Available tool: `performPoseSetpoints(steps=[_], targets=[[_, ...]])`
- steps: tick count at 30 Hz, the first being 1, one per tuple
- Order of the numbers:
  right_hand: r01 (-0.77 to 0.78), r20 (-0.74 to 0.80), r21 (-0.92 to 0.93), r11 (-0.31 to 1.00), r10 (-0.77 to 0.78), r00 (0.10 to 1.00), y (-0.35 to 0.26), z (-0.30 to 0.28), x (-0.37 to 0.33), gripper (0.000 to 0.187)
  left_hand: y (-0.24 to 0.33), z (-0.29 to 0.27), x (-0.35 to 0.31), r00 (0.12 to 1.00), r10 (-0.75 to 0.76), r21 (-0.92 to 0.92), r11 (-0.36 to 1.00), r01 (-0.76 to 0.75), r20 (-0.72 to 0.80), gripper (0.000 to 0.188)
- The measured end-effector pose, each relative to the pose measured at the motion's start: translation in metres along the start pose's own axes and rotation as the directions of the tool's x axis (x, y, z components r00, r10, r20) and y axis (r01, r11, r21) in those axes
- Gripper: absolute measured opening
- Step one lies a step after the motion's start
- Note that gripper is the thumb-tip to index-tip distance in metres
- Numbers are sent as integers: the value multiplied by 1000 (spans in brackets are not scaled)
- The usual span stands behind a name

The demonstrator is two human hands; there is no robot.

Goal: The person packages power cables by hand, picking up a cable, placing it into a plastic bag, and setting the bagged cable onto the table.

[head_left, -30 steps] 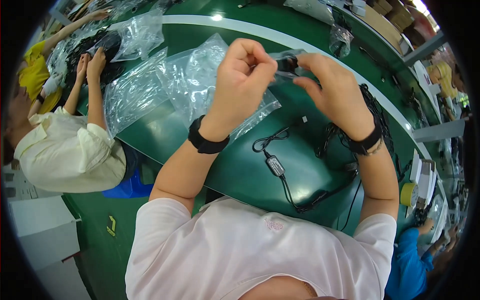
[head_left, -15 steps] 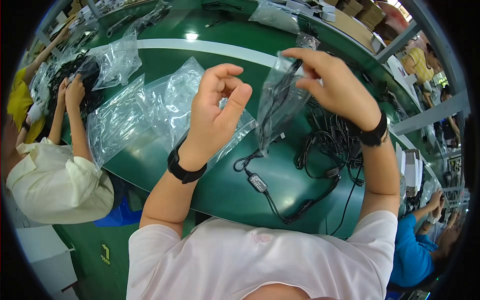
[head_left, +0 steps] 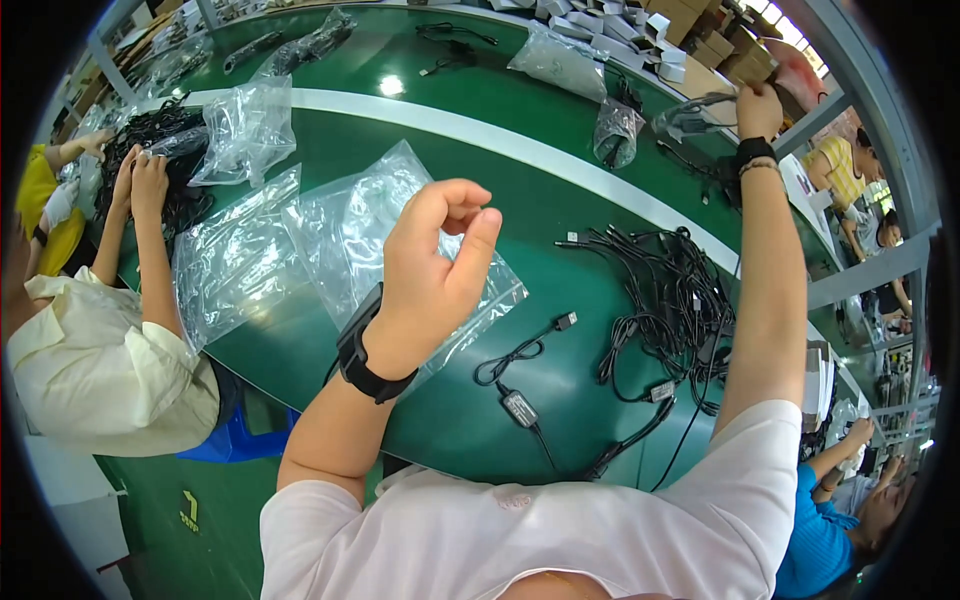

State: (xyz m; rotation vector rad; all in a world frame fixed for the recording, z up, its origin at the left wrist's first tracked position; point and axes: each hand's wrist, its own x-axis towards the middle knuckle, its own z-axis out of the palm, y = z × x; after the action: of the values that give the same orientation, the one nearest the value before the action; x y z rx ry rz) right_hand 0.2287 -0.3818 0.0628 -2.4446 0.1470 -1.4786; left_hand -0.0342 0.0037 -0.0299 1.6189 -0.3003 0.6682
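Note:
My right hand (head_left: 760,110) reaches out to the far right, its fingers closed on a clear plastic bag (head_left: 690,117) with something dark inside. In the earlier frame a black cable shows in that bag. Above the green table my left hand (head_left: 440,265) hangs with loosely curled fingers and the thumb apart, holding nothing visible. Beneath it lie flat clear zip bags (head_left: 370,200). Between my arms, a black USB cable (head_left: 519,407) with a small inline box rests near the table edge. A tangled pile of black cables (head_left: 670,300) lies beside my right forearm.
Another bagged cable (head_left: 617,132) lies beyond the white line (head_left: 440,117). At the left, a co-worker in a pale shirt (head_left: 110,350) handles black cables (head_left: 170,190). A grey metal frame post (head_left: 880,130) stands at the right, near my right arm. White boxes (head_left: 600,30) are heaped behind.
My right hand has carried the bagged cable from the table's middle away to the far right. The left hand has stayed nearly in place, sinking slightly.

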Motion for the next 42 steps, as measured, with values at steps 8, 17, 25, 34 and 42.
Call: performPoseSetpoints(steps=[8, 17, 25, 34, 42], targets=[[-629, 902, 249, 736, 61, 427, -48, -9, -139, 20, -2, 4, 5, 990, 138, 172, 975, -139, 20, 11], [-13, 514, -445, 895, 267, 815, 146, 62, -79, 58, 5, 12, 8, 928, 334, 366, 853, -372, 163, 12], [23, 623, -453, 891, 298, 723, 195, 35, -99, 33, -2, 3, 7, 905, 372, 444, 788, -426, 207, 18], [277, 327, -269, 923, -183, 927, 98, -127, 31, 28, -3, 16, 5, 935, 312, 347, 869, -353, 170, 11], [306, 92, 231, 924, -334, 938, -30, -203, -12, 30, 8, 17, 3, 980, 141, 200, 965, -168, 143, 18]])
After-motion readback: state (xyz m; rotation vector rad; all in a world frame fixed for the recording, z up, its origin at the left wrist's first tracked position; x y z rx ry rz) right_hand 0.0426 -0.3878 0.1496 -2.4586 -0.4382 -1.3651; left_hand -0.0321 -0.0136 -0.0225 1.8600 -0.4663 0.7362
